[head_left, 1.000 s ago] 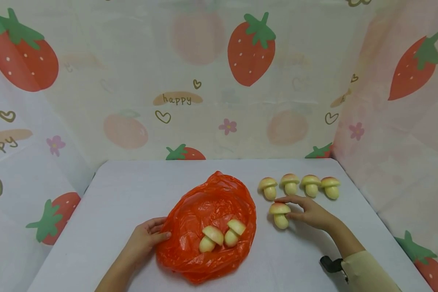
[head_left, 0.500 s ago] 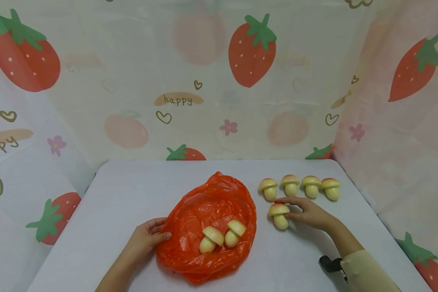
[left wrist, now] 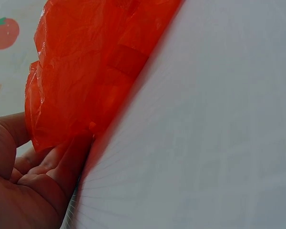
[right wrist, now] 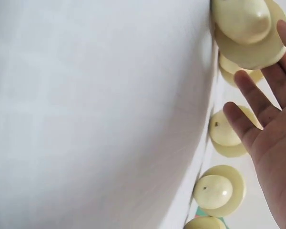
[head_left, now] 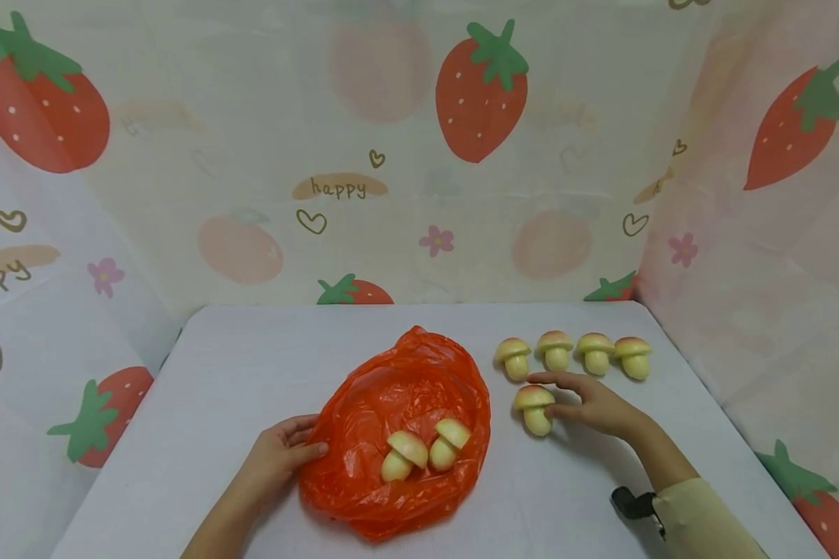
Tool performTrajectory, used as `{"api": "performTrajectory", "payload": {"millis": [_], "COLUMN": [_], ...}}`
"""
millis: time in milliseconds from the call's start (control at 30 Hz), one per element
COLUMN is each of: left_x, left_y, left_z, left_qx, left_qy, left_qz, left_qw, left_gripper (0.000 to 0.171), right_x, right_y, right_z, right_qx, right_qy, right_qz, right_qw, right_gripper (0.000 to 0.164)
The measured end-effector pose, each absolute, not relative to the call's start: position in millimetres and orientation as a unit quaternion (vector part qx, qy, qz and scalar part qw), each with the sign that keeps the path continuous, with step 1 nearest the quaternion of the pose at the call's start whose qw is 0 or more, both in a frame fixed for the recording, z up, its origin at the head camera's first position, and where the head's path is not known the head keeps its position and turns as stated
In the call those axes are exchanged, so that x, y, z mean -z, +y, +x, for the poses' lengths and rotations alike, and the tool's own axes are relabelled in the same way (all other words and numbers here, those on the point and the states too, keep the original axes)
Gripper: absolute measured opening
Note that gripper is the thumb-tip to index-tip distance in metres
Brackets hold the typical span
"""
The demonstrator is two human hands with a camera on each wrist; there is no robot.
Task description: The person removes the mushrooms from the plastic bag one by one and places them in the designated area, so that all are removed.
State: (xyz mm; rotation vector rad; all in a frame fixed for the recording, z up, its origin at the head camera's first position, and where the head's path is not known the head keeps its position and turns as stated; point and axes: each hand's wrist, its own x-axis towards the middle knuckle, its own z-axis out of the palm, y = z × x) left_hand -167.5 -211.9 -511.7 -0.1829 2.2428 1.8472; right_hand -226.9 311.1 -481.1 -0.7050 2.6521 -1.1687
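Observation:
In the head view a crumpled red plastic bag (head_left: 363,396) lies with two toy mushrooms (head_left: 407,450) on it, pale yellow-green. My left hand (head_left: 280,458) pinches the bag's left edge, thumb above and fingers beneath, as the left wrist view of the bag (left wrist: 71,81) also shows. On the right, my right hand (head_left: 597,407) is around a single mushroom (head_left: 535,407) with a reddish cap top, standing on the table. Its index finger is just behind the cap and the thumb lies at the stem. Spread, fairly straight fingers (right wrist: 248,88) appear in the right wrist view.
Behind the right hand several more mushrooms (head_left: 555,351) form a row near the table's back right. The white table (head_left: 252,357) is enclosed by strawberry-print cloth (head_left: 363,140) at the back and sides. A black strap piece (head_left: 632,505) sits at the right sleeve.

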Motion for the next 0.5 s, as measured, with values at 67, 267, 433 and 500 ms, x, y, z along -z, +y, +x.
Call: {"api": "performTrajectory", "payload": {"millis": [67,267,433,500], "left_x": [511.8,512.7,514.2,514.6], "left_y": [-212.0,-213.0,-213.4,-213.5], "left_z": [-167.5,-168.1,-168.7,-168.5], "left_qx": [-0.631,-0.633,-0.637,-0.636], "left_qy": [0.765,0.764,0.761,0.761], "left_qz": [-0.062,-0.061,-0.054,-0.052], "left_qw": [0.115,0.115,0.116,0.118], "left_gripper": [0.057,0.058,0.059,0.059], "right_x": [476.3,458.7,445.5,440.4], "right_y": [310.4,303.1,293.1,287.7], "right_z": [-224.4,-218.2,-211.9,-208.9], "right_qx": [0.390,0.397,0.396,0.398], "right_qy": [0.888,0.888,0.893,0.893], "right_qz": [-0.233,-0.228,-0.215,-0.210], "right_qw": [0.073,0.045,0.010,-0.005], "right_gripper": [0.053,0.052,0.050,0.050]}}
